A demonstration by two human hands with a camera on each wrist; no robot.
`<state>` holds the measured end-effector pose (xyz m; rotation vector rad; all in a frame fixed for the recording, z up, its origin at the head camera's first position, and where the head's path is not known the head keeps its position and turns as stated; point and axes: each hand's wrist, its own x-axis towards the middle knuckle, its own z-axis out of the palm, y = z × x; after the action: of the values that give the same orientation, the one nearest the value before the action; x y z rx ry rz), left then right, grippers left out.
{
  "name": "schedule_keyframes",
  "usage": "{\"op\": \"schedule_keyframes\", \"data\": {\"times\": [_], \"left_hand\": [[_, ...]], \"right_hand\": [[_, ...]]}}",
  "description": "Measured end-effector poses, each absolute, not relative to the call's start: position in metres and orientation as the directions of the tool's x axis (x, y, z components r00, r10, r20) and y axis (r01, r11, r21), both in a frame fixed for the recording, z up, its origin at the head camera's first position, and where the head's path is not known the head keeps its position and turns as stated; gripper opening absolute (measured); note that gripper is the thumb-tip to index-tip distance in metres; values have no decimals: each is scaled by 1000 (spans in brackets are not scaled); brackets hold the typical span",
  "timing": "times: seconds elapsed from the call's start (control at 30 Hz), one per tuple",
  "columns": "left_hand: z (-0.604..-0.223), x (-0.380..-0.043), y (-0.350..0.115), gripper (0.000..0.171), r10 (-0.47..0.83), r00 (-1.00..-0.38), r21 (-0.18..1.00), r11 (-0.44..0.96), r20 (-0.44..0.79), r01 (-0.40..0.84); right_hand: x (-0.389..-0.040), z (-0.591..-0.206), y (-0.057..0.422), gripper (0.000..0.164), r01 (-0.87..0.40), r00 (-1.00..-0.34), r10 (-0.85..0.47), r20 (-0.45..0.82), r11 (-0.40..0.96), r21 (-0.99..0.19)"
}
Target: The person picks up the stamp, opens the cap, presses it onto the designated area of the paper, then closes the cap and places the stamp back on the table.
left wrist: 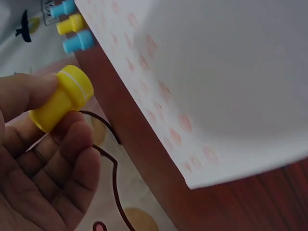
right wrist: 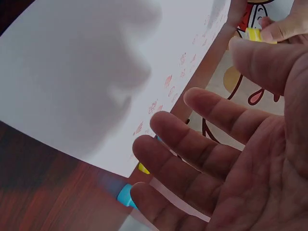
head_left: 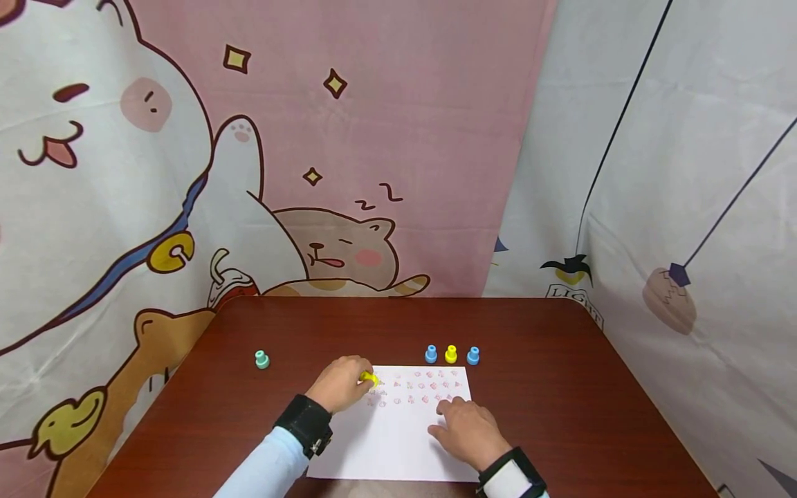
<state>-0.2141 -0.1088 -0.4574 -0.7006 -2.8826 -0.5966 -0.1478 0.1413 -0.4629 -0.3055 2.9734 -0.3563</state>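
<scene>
My left hand point(head_left: 341, 382) pinches a small yellow stamp point(left wrist: 61, 98) between thumb and fingers, over the upper left part of a white sheet of paper point(head_left: 386, 449). In the left wrist view the stamp is tilted, its wide end toward the paper. Rows of small red prints point(head_left: 425, 399) run across the paper's upper half. My right hand point(head_left: 467, 432) is over the right part of the sheet, fingers spread and relaxed, holding nothing. Its shadow falls on the paper in the right wrist view.
Behind the sheet's top right edge stand a blue stamp point(head_left: 431, 354), another yellow stamp point(head_left: 451, 354) and a second blue stamp point(head_left: 473, 355). A green stamp point(head_left: 262, 359) stands at the left on the brown table point(head_left: 560, 415). A printed cloth point(head_left: 423, 138) hangs behind the table.
</scene>
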Motion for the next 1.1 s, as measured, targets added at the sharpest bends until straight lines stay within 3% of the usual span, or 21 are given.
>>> {"op": "schedule_keyframes", "data": {"times": [0.13, 0.43, 1.1], "left_hand": [[-461, -219, -122, 12, 405, -892, 305, 839, 202, 450], [-466, -230, -157, 11, 245, -967, 304, 918, 72, 255], [-466, -235, -266, 17, 69, -995, 319, 947, -69, 43]], "right_hand": [[-147, -464, 142, 40, -172, -972, -203, -115, 957, -235], [-145, -464, 146, 36, -186, -973, -214, -92, 951, -247], [-146, -468, 147, 39, -137, -977, -174, -125, 956, -258]]}}
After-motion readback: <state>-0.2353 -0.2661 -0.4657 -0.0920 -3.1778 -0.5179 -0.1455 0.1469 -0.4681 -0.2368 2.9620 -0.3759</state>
